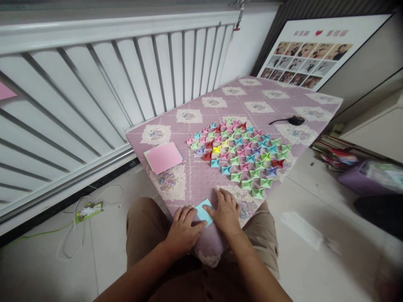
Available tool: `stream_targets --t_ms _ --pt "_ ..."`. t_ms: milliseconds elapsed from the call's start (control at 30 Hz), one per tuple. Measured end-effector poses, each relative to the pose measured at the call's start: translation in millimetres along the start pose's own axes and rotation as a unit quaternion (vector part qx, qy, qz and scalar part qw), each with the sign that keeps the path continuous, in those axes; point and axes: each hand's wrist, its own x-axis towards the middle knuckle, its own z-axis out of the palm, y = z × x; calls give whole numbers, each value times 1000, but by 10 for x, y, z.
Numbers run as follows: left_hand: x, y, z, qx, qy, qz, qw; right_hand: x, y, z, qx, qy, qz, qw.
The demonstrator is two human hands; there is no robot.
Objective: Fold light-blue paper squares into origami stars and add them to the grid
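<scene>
A small light blue sheet of paper lies at the near corner of the cloth-covered table. My left hand holds its left side, with the thumb along the lower edge. On the other side, my right hand has its thumb on the paper and its fingers curved over the right edge. Beyond both hands, many small folded paper pieces stand in rows, in green, blue, pink, red, yellow and purple. To the left rests a stack of paper sheets, pink on top.
A floral tablecloth covers the table. A black object with a thin tail sits at the far right. The white radiator runs behind. On the floor are a power strip with cables and a purple bin.
</scene>
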Motion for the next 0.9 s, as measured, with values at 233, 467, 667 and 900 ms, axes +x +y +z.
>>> stream_targets --t_ms 233,467,667,900 --pt "6 61 -72 -4 -40 -30 999 192 0 52 9 45 7 999" --pt "3 91 -84 -2 -68 -51 996 202 146 44 103 112 -16 988" --pt "7 118 -139 -2 -90 -54 994 -121 147 26 104 60 -174 977" --pt "138 155 -303 2 -91 -73 993 -124 253 65 62 75 -125 987"
